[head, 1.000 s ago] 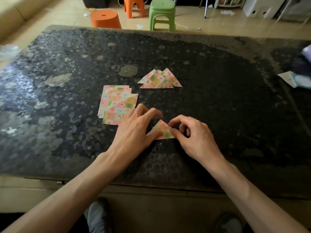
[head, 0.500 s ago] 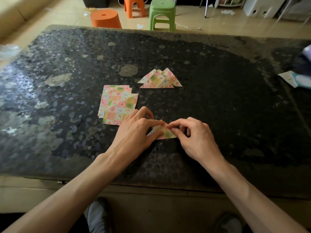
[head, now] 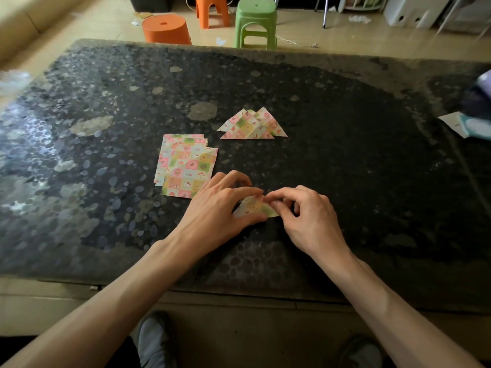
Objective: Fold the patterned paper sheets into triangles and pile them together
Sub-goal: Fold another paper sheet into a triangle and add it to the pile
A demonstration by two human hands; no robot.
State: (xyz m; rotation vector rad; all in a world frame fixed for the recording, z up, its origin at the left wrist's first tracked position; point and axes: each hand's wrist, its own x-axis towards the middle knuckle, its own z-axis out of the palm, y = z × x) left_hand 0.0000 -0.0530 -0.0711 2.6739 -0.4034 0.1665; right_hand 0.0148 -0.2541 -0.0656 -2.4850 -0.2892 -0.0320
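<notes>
**Paper pinched in both hands, clutter around the edges**

Near the front edge of the dark speckled table [head: 358,160] we see a small folded triangle [head: 253,208] of patterned paper lying flat between two hands. The left hand [head: 218,208] has its fingers curled: the forefinger comes down on the top corner and the thumb lies along the lower edge. The back of this hand hides the left part of the paper from us. The right hand [head: 310,216] is curled too, pinching the right corner between thumb and forefinger, with the other fingers tucked behind.

Just beside the left hand, on its far left, lies the stack of unfolded sheets [head: 186,166], slightly fanned. Its near corner runs up against the knuckles, and we cannot tell whether they touch. Farther back, a little right of the stack, sits the pile of finished triangles [head: 252,124], overlapping one another and apart from both hands.

At the right edge of the table we make out white and pale blue papers [head: 467,126], partly blurred. Beyond the far edge, on the floor, stand a round orange stool [head: 166,29], a second orange stool [head: 211,9] and a green stool [head: 256,21]. Under the near edge two grey shoes [head: 154,338] show.
</notes>
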